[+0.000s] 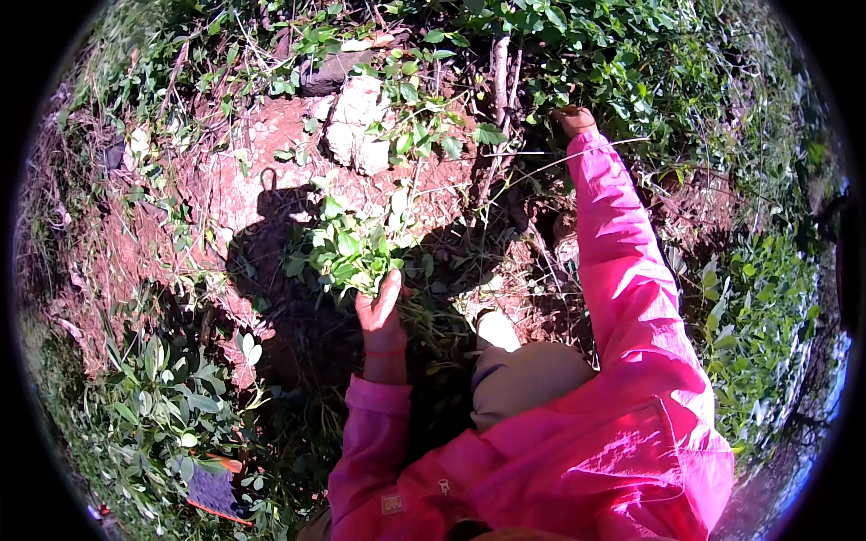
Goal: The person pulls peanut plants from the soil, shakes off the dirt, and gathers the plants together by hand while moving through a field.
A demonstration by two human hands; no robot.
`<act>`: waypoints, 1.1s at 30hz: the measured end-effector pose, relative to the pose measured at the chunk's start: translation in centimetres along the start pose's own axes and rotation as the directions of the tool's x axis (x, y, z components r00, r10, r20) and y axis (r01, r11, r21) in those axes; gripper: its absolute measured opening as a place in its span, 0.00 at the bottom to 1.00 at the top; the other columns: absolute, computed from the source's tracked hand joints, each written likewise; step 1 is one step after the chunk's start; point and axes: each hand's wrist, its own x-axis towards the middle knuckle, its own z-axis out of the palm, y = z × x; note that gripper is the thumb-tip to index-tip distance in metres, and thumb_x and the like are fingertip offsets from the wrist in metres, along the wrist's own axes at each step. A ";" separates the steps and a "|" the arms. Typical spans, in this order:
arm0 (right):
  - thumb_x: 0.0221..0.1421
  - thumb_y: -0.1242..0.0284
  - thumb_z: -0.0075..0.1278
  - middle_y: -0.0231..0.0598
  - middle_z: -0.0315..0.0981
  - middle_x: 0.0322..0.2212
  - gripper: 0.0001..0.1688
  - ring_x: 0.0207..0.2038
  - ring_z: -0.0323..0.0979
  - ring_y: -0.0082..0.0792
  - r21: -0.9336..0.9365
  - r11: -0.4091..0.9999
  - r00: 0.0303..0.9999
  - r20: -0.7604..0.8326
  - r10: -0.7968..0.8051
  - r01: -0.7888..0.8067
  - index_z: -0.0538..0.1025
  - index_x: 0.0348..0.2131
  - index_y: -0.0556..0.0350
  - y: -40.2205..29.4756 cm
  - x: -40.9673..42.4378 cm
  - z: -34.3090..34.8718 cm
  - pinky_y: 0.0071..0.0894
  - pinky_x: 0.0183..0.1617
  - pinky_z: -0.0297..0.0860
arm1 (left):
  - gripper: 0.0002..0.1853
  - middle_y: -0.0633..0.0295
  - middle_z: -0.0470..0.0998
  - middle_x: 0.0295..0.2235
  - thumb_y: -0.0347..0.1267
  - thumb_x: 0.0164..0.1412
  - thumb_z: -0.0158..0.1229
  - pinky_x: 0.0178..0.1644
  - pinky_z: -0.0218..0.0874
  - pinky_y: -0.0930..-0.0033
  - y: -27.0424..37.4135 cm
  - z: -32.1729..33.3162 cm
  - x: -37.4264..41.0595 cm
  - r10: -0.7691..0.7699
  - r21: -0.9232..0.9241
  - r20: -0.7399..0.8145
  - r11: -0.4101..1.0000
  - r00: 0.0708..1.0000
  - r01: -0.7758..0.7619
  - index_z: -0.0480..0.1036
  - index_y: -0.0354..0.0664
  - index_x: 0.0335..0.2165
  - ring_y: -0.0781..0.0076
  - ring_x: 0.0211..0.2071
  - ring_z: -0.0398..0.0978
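Observation:
A bunch of leafy green cuttings (348,250) is gripped in my left hand (383,311), thumb on top, low over the shaded ground. Stems trail below that hand into shadow. My right hand (576,120) is stretched far forward, at the edge of dense green foliage (626,84). Its fingers are dark and partly hidden, so whether they grasp a stem is unclear. A thin dry stalk (575,157) crosses over the right sleeve near the wrist. Just left of that hand rises a pale woody stem (500,81).
A large whitish rock (358,125) and a dark stone (331,71) sit on reddish soil (230,176) ahead. My bent knee (534,379) is between my arms. Broad-leaved plants (169,392) grow lower left, beside a dark orange-edged object (213,488).

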 end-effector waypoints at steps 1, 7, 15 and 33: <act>0.42 0.62 0.48 0.39 0.73 0.24 0.15 0.29 0.71 0.34 0.151 0.984 0.993 -0.057 0.103 -0.093 0.75 0.28 0.51 -1.2 -1.1 -0.1 0.26 0.36 0.65 | 0.05 0.69 0.68 0.21 0.25 0.47 0.53 0.25 0.57 0.78 0.1 -0.1 0.0 -0.002 0.004 -0.008 1.000 1.000 0.002 0.68 0.40 0.28 0.81 0.20 0.63; 0.43 0.71 0.48 0.43 0.68 0.20 0.06 0.24 0.67 0.42 0.151 0.944 0.910 -0.347 -0.228 0.294 0.71 0.25 0.54 -13.8 -13.7 -1.5 0.33 0.27 0.63 | 0.04 0.66 0.67 0.20 0.26 0.48 0.53 0.26 0.59 0.74 1.2 -0.6 -0.4 -0.084 -0.014 -0.070 0.996 0.994 0.084 0.67 0.37 0.26 0.77 0.20 0.64; 0.43 0.76 0.49 0.37 0.63 0.19 0.06 0.23 0.64 0.37 0.544 0.378 0.531 -0.151 -0.834 0.749 0.70 0.27 0.58 -23.5 -29.3 2.4 0.31 0.25 0.62 | 0.20 0.53 0.72 0.33 0.36 0.53 0.43 0.40 0.61 0.69 2.2 -0.5 -1.2 -0.358 -0.034 0.202 0.928 0.912 0.371 0.66 0.27 0.37 0.66 0.32 0.70; 0.48 0.73 0.47 0.34 0.68 0.24 0.09 0.26 0.65 0.20 0.698 0.645 0.907 -0.420 0.018 0.310 0.71 0.32 0.57 -11.1 -14.1 -1.2 0.19 0.30 0.63 | 0.12 0.69 0.59 0.16 0.36 0.54 0.46 0.33 0.57 0.67 1.6 -0.8 0.1 -0.188 -0.308 0.285 0.911 0.940 0.275 0.61 0.43 0.19 0.76 0.18 0.59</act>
